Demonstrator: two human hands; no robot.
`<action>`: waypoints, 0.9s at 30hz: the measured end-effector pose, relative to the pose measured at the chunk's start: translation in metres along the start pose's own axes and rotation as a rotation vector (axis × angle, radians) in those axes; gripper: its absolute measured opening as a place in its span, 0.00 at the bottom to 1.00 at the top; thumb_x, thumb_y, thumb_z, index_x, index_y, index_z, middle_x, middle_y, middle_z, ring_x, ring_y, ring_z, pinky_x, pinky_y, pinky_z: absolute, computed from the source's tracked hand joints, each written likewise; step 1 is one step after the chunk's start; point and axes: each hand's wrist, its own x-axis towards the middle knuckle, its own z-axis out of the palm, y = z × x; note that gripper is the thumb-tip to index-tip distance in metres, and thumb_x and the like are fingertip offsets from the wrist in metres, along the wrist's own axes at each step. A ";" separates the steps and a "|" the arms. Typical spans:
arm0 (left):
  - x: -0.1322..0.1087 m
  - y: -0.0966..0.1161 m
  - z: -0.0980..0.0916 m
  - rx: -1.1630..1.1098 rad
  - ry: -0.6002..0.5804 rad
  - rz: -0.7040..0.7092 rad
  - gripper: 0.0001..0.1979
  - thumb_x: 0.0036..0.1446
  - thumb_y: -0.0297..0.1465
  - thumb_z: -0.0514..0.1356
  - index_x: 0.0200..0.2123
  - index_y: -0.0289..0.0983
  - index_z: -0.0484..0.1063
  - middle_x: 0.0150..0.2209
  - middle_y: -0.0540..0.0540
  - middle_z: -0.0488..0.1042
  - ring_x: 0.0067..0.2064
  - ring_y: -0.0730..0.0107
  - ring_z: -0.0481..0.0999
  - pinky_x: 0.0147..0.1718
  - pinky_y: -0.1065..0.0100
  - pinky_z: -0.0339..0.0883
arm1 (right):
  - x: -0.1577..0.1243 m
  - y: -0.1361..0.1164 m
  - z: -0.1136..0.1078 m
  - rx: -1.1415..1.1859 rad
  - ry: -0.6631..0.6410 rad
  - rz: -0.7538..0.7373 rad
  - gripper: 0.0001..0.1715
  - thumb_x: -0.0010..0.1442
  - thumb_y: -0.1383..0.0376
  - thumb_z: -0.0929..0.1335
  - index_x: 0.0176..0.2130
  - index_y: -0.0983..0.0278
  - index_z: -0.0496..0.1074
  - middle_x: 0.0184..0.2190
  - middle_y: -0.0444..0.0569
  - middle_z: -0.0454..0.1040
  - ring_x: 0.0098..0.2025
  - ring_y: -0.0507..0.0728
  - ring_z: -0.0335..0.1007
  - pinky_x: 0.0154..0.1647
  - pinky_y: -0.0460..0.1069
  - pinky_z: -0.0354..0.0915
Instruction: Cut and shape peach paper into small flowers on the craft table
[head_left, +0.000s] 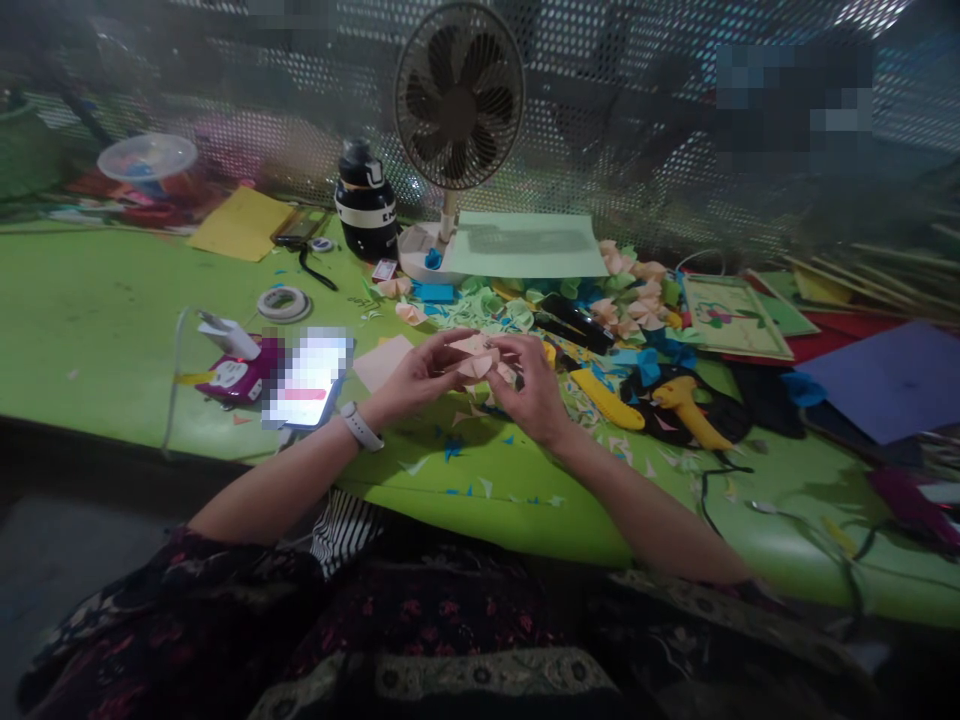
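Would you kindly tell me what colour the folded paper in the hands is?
The folded paper is pale peach, seen in the head view.

A green table [97, 310] stretches across the view. From its middle, a fan [459, 112] stands at twelve o'clock, a black bottle [366, 222] at eleven, and a yellow sheet [244, 223] lies at ten, with a tape roll [283, 303] nearer in. A lit phone [311, 380] sits at nine. Peach paper flowers [646, 310] cluster at two, a yellow tool [607, 400] lies at three, and paper scraps [452, 449] scatter toward six.
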 end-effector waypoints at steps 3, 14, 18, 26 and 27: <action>0.000 0.001 -0.001 -0.040 0.017 -0.034 0.28 0.60 0.33 0.65 0.61 0.37 0.62 0.50 0.38 0.78 0.49 0.62 0.80 0.49 0.61 0.75 | -0.001 0.002 0.001 -0.089 -0.009 -0.119 0.11 0.65 0.63 0.64 0.47 0.56 0.71 0.49 0.53 0.72 0.57 0.63 0.66 0.61 0.62 0.62; 0.003 -0.002 -0.004 -0.046 0.002 -0.034 0.28 0.61 0.32 0.63 0.63 0.37 0.62 0.47 0.40 0.80 0.44 0.64 0.81 0.48 0.63 0.76 | -0.001 0.005 0.003 -0.090 0.115 -0.238 0.10 0.65 0.66 0.66 0.45 0.57 0.74 0.48 0.51 0.75 0.54 0.61 0.71 0.56 0.61 0.68; 0.002 -0.004 -0.004 -0.096 0.008 -0.059 0.30 0.61 0.31 0.64 0.65 0.38 0.61 0.45 0.42 0.81 0.43 0.66 0.81 0.47 0.63 0.76 | -0.001 0.003 0.003 -0.023 0.127 -0.234 0.10 0.65 0.66 0.66 0.45 0.57 0.76 0.50 0.50 0.77 0.55 0.59 0.72 0.57 0.60 0.69; -0.001 -0.004 0.001 -0.160 0.027 -0.094 0.32 0.59 0.33 0.66 0.65 0.39 0.62 0.42 0.43 0.81 0.42 0.66 0.81 0.47 0.64 0.75 | -0.002 0.004 0.005 0.019 0.127 -0.291 0.13 0.65 0.67 0.67 0.47 0.56 0.78 0.53 0.51 0.78 0.56 0.59 0.73 0.58 0.59 0.69; -0.001 -0.004 0.001 -0.178 0.028 -0.100 0.32 0.59 0.33 0.66 0.65 0.39 0.62 0.42 0.43 0.81 0.42 0.67 0.81 0.47 0.64 0.75 | -0.002 0.005 0.005 0.003 0.127 -0.304 0.13 0.65 0.67 0.66 0.47 0.57 0.78 0.53 0.51 0.77 0.56 0.59 0.73 0.58 0.59 0.69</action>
